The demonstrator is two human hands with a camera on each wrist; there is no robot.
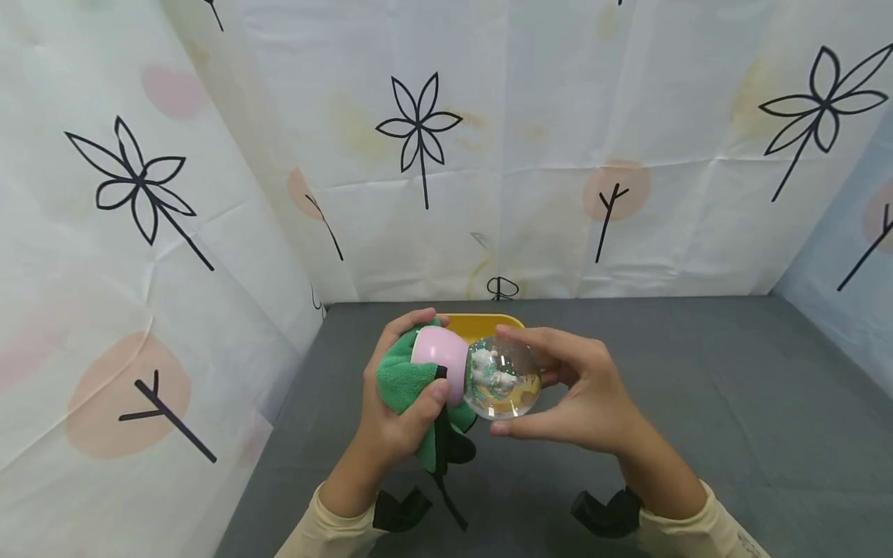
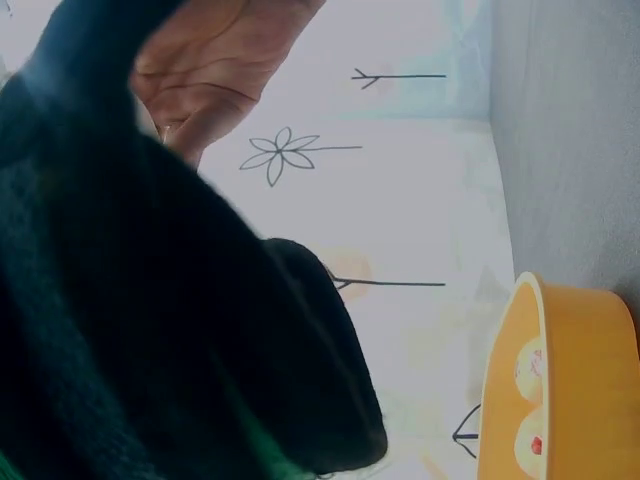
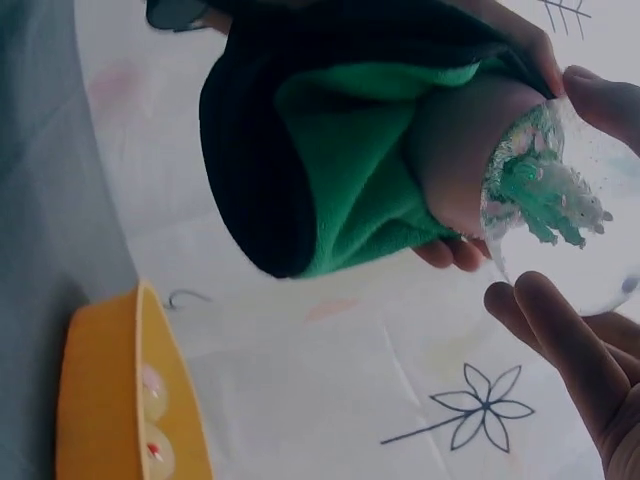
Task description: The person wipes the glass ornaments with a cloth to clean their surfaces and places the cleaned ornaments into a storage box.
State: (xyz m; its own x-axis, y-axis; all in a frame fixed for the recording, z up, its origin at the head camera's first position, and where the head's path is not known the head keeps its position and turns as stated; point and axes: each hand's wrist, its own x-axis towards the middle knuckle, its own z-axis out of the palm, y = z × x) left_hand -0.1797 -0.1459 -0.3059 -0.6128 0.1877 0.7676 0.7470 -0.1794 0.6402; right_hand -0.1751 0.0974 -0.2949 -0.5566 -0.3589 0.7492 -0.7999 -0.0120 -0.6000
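Your left hand (image 1: 391, 418) is curling around a fuzzy green cloth (image 1: 405, 384), pressing it against the pink base (image 1: 439, 358) of a snow globe (image 1: 498, 377) at the frame's center. Your right hand (image 1: 586, 395) is pinching the clear glass ball between thumb and fingers. The globe is lying sideways, base pointing left, above the gray table (image 1: 698, 403), with a yellow tray (image 1: 481, 324) just behind.

A snow globe (image 1: 498, 377) is lying on its side in the air above the grey tabletop (image 1: 698, 387); its clear dome, with a small green-and-white figure inside, is pointing right and its pink base (image 1: 439, 364) left; a green cloth (image 1: 403, 384) with a dark edge is wrapping around the base and hanging down below it.
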